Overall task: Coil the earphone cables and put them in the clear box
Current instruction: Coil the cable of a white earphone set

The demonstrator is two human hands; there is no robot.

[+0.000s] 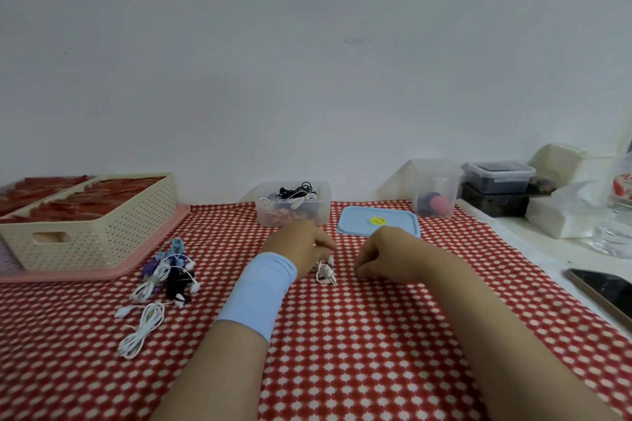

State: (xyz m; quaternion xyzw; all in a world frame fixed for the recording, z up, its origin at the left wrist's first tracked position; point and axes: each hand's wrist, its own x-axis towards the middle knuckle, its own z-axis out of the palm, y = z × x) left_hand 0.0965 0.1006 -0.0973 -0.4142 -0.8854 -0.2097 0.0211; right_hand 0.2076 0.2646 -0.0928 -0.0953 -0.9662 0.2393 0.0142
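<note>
Head view: table covered in a red cloth (376, 352) with a white star-check print, matte weave. Left hand (301, 243), with a light-blue stretch wristband (260, 290), has its fingers (326, 245) curled down narrow, tips at the top of a small white coiled earphone (325, 273); can't tell if it pinches or just touches. That bundle is a tight knot of thin glossy cable lying on the cloth between both hands, well short of the clear box (294, 212). Right hand (383, 255) is knuckles-up, fingers rolled into a fist resting on the cloth, just right of the bundle and apart from it. The box is a translucent plastic rectangle with rounded corners, open top, sitting at the wall and holding tangled black and white cables. Its flat blue lid (393, 227) with a round yellow valve lies just beside it, to the right. At left, a loose earphone pile (167, 277) in white, black, blue and purple, with one long white looped cable (143, 328) nearer the camera. Behind the pile, a cream perforated basket (89, 239) sits on a pink tray (102, 275). A dark glossy phone (605, 290) lies at the right edge.
</note>
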